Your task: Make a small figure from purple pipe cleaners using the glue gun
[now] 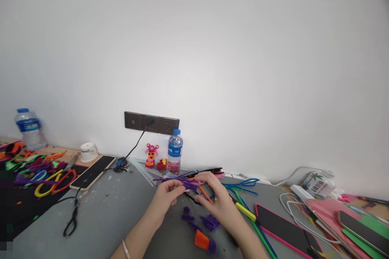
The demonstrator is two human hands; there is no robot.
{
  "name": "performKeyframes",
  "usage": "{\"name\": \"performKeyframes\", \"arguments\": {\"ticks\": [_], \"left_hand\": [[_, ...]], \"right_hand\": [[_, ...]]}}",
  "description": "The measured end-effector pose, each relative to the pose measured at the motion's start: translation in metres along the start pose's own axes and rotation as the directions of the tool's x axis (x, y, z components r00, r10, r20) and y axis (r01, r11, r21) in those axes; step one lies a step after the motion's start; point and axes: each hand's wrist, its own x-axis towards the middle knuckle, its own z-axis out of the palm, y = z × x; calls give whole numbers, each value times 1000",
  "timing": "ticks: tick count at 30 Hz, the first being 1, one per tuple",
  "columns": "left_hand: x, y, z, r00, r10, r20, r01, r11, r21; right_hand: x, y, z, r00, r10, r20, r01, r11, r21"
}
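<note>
My left hand (168, 197) is closed in a pinch, with thumb and forefinger together. What it pinches is too small to make out against the purple pipe cleaners (190, 184) behind its fingertips. To its right, my right hand (219, 200) curves with thumb and fingers apart, and nothing shows between them. An orange pipe cleaner (206, 194) lies beyond the gap in that hand. Below both hands, on the grey table (170, 234), are curled purple pieces (209, 222) and an orange piece with purple beside it (201, 240).
A water bottle (175, 151) and a small pink-orange figure (150, 157) stand by the wall. Blue pipe cleaners (246, 184), a yellow-handled tool (245, 211) and a pink-edged tablet (285, 230) lie right. Leftward are a phone (94, 173), a black cable (77, 198) and scissors (50, 183).
</note>
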Motion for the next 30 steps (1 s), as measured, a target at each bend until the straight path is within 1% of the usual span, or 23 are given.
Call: {"name": "performKeyframes", "arguments": {"ticks": [2, 4, 12, 16, 20, 24, 30], "left_hand": [[-1, 2, 1, 1000, 5, 5, -5, 1000, -15], [-3, 3, 1, 1000, 4, 9, -4, 1000, -27], [-3, 3, 2, 999, -39, 26, 41, 995, -94], [-2, 2, 2, 999, -43, 22, 45, 991, -129], [-1, -2, 1, 998, -35, 53, 43, 987, -156], [-1, -5, 0, 996, -39, 74, 52, 983, -177], [-1, -3, 2, 995, -54, 82, 68, 981, -180]], "right_hand": [[0, -2, 8, 999, -38, -15, 37, 998, -42], [1, -2, 13, 998, -49, -44, 45, 995, -90], [0, 1, 17, 995, -84, -46, 71, 970, -234], [-1, 2, 18, 995, -81, -65, 64, 969, -240], [0, 2, 17, 991, -97, -88, 73, 966, -250], [0, 3, 18, 989, -121, -88, 95, 961, -261], [0, 3, 19, 983, -155, -103, 122, 954, -273]]}}
